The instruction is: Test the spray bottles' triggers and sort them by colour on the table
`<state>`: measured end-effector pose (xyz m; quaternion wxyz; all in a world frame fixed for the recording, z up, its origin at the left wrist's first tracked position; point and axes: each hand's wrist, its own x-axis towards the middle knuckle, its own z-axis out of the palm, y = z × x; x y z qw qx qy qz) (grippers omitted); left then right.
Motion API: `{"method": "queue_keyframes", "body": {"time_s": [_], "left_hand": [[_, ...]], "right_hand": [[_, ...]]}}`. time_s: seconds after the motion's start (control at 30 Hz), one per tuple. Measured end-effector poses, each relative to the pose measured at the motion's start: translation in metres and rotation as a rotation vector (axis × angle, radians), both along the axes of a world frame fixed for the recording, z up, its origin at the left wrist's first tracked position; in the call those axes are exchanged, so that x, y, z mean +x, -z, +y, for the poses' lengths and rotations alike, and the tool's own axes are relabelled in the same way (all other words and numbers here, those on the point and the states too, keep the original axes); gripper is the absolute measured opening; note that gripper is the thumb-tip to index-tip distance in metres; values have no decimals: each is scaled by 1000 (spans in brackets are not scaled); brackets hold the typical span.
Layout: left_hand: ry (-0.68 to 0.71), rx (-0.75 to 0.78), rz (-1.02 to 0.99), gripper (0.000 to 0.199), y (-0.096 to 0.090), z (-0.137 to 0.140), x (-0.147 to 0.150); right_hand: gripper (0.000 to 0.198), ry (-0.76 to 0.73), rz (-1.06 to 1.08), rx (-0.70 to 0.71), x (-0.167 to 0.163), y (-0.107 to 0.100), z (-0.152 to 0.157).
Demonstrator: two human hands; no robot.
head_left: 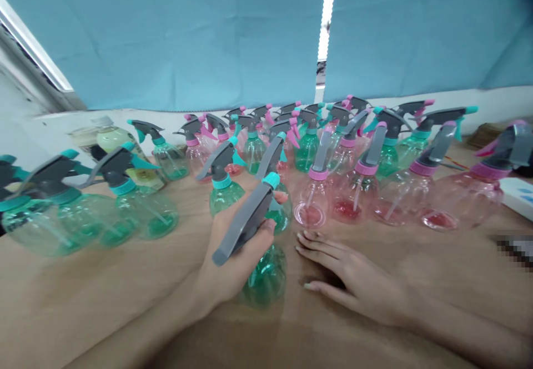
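My left hand (237,247) is wrapped round the neck of a green spray bottle (266,280), just under its grey trigger head with a teal nozzle. The bottle is upright at the near middle of the table, and my fingers hide its collar. To the right, my right hand (345,274) lies low over the tabletop with its fingers stretched out and nothing in them. Just beyond its fingertips stands a pink spray bottle (312,202). Behind my left hand is another green spray bottle (225,188).
Several green spray bottles (150,213) stand at the left. More pink ones (453,202) line the right, with a mixed group behind. A large container (114,136) is at the back left. A white box (518,194) lies at the right edge. Blue cloth (250,36) hangs behind the table (187,335).
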<state>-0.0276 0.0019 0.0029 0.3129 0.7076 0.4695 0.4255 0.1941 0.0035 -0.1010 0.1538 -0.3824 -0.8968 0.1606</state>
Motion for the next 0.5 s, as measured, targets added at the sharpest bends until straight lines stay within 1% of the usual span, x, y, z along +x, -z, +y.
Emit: {"method": "queue_keyframes", "body": {"time_s": [0.1,0.3,0.4,0.5], "left_hand": [[5,-2,-3,29,1,0,0],[-20,17,-5,18,7,1,-3],[-3,10,25,16,5,0,-3],[-12,27,31,17,1,0,-1]], "right_hand": [[60,1,5,-1,0,0,0],[60,-6,24,-6,0,2,1],[60,-5,34,-4,1,2,1],[60,-9,13,8,1,2,1]]}}
